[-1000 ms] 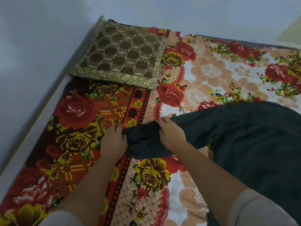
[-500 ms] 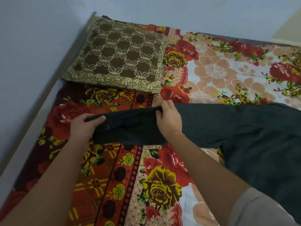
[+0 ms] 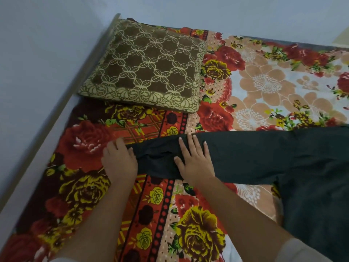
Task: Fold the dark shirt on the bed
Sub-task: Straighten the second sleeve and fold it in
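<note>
The dark shirt [image 3: 273, 157] lies on the bed at the right, its long sleeve stretched out flat to the left across the floral bedspread [image 3: 264, 87]. My left hand [image 3: 120, 161] rests flat at the sleeve's cuff end, fingers spread, partly on the bedspread. My right hand [image 3: 194, 157] presses palm-down on the sleeve a little to the right, fingers apart. Neither hand grips the cloth. The shirt's body runs out of view at the right edge.
A brown cushion [image 3: 147, 67] with a cream lattice pattern lies just beyond the sleeve at the back left. A pale wall [image 3: 37, 63] borders the bed's left side and far end. The bed's left edge [image 3: 62, 114] runs diagonally.
The bunched sleeve was pulled out leftward and laid flat. Both hands let go of the cloth and now lie flat on it.
</note>
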